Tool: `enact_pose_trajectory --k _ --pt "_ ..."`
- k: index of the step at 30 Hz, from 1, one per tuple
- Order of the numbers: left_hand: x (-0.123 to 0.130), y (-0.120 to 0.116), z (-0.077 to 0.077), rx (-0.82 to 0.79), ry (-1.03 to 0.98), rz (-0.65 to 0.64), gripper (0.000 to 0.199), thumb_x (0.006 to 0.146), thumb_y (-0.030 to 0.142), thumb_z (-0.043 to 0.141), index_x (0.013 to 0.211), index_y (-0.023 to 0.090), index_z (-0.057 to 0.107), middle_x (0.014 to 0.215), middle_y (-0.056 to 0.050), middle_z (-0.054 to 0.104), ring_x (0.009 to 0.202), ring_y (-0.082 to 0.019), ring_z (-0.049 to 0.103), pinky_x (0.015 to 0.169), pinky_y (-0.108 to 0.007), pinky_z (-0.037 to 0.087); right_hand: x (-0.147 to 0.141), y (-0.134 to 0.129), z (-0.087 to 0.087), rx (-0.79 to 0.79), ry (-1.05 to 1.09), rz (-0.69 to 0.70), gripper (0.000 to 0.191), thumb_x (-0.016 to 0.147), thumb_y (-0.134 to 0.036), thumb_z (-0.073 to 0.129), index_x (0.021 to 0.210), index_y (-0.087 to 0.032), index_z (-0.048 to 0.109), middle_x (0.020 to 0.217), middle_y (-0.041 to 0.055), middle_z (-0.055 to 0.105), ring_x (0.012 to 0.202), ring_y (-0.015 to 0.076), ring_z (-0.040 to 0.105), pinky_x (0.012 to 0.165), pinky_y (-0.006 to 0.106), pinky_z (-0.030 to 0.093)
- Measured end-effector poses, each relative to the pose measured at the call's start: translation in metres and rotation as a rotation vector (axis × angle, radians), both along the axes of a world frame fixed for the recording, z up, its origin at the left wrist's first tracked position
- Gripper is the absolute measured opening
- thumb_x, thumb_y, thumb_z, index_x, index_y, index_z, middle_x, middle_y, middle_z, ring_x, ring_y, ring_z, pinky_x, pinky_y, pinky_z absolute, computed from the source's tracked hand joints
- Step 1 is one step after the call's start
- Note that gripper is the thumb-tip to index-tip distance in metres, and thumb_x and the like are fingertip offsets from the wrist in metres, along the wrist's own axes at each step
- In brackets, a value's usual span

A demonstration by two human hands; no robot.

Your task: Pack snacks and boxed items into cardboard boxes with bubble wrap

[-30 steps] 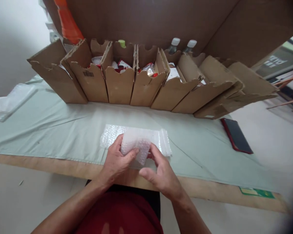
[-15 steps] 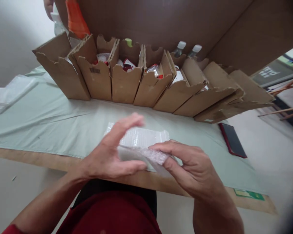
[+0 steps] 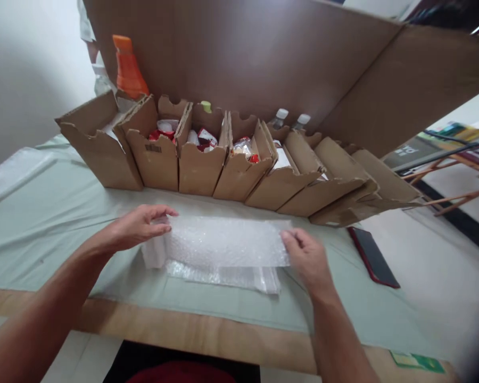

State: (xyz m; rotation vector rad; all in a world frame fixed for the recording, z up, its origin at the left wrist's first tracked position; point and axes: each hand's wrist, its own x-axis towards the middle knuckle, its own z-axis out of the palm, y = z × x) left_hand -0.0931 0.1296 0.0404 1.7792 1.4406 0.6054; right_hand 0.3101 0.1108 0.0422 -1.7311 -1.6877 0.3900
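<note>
A strip of clear bubble wrap [image 3: 227, 242] is stretched flat between my two hands, above the green cloth. My right hand [image 3: 305, 255] pinches its right end between thumb and fingers. At the left end, my left hand [image 3: 149, 226] has its thumb and fingers closed on the wrap's upper corner. Beneath the strip lies another piece of bubble wrap [image 3: 231, 277], partly covered by it. A crumpled part of the wrap hangs below my left hand.
Several cardboard bins [image 3: 201, 173] holding small packets stand in a row behind the wrap. An orange bottle [image 3: 130, 69] rises behind them at the left. A dark phone [image 3: 373, 255] lies right. Folded plastic [image 3: 16, 167] lies far left.
My hands have moved apart and the bubble wrap is now spread between them. My left hand, open before, has closed on its left end. The view has tilted up.
</note>
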Motion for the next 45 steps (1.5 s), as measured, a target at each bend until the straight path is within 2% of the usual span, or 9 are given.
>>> enact_pose_trajectory --k 5,11,14,22,27,30,34,40,45 --pt "0.040 -0.003 -0.018 0.509 0.443 0.038 0.047 0.084 0.026 0.061 0.129 0.017 0.068 0.138 -0.023 0.064 0.132 -0.046 0.057 0.108 -0.067 0.043 0.026 0.006 -0.005 0.075 -0.162 -0.091 0.031 0.079 -0.051 0.064 0.090 -0.022 0.071 0.090 0.0097 0.074 0.067 0.0255 0.066 0.057 0.037 0.048" --pt "0.115 -0.056 -0.042 0.405 0.373 -0.433 0.068 0.091 0.047 0.067 0.153 0.027 0.049 0.168 -0.019 0.036 0.156 -0.044 0.030 0.122 -0.073 0.022 -0.019 0.075 0.114 0.384 -0.416 0.280 0.019 0.094 -0.033 0.059 0.107 -0.026 0.071 0.113 0.0098 0.076 0.105 0.0310 0.070 0.094 0.047 0.054" --pt "0.127 -0.060 -0.056 0.274 0.365 -0.557 0.076 0.093 0.057 0.063 0.159 0.027 0.040 0.171 -0.017 0.028 0.159 -0.044 0.021 0.123 -0.077 0.009 -0.073 0.141 0.154 0.168 -0.655 0.429 0.023 0.096 -0.024 0.057 0.113 -0.026 0.072 0.121 0.0070 0.075 0.108 0.0280 0.069 0.099 0.043 0.051" --pt "0.124 -0.056 -0.060 0.224 0.282 -0.580 0.080 0.099 0.068 0.047 0.162 0.021 0.032 0.172 -0.022 0.015 0.160 -0.046 0.009 0.120 -0.082 -0.001 -0.140 0.226 0.120 -0.354 -0.935 0.524 0.012 0.075 -0.006 0.073 0.081 -0.016 0.072 0.089 0.0083 0.076 0.086 0.0244 0.069 0.069 0.029 0.044" --pt "0.123 -0.055 -0.056 0.198 0.257 -0.575 0.079 0.097 0.061 0.054 0.162 0.022 0.033 0.172 -0.022 0.013 0.160 -0.045 0.006 0.120 -0.081 -0.004 -0.116 0.204 0.143 -0.249 -0.886 0.391 0.009 0.083 -0.011 0.066 0.079 -0.019 0.070 0.075 0.0046 0.071 0.073 0.0206 0.064 0.063 0.030 0.038" --pt "0.119 -0.054 -0.055 0.224 0.198 -0.548 0.084 0.090 0.063 0.063 0.160 0.022 0.038 0.172 -0.022 0.016 0.161 -0.045 0.006 0.121 -0.079 -0.004 -0.085 0.165 0.156 0.160 -0.666 0.154 0.011 0.088 -0.027 0.069 0.079 -0.021 0.068 0.072 0.0041 0.067 0.068 0.0186 0.058 0.064 0.032 0.038" --pt "0.115 -0.051 -0.049 0.296 -0.023 -0.376 0.076 0.083 0.045 0.074 0.152 0.025 0.050 0.174 -0.017 0.021 0.161 -0.043 0.009 0.125 -0.075 0.004 -0.059 0.088 0.125 0.477 -0.174 0.154 0.020 0.087 -0.039 0.072 0.097 -0.022 0.072 0.083 0.0033 0.071 0.069 0.0182 0.059 0.065 0.033 0.046" --pt "0.126 -0.060 -0.027 -0.055 -0.898 0.006 0.078 0.083 0.050 0.079 0.151 0.026 0.048 0.155 -0.014 0.054 0.144 -0.038 0.048 0.118 -0.057 0.039 -0.082 -0.012 0.039 -0.075 0.849 0.280 0.047 0.080 -0.042 0.082 0.121 -0.025 0.065 0.088 -0.0011 0.073 0.063 0.0135 0.061 0.054 0.026 0.052" --pt "0.146 -0.083 -0.021 -0.274 -1.243 0.307 0.072 0.073 0.047 0.087 0.135 0.020 0.062 0.115 -0.009 0.075 0.108 -0.028 0.069 0.093 -0.039 0.053 -0.108 -0.058 -0.006 -0.381 1.148 0.290 0.036 0.087 -0.050 0.076 0.107 -0.020 0.071 0.083 0.0003 0.070 0.062 0.0111 0.058 0.055 0.022 0.052"
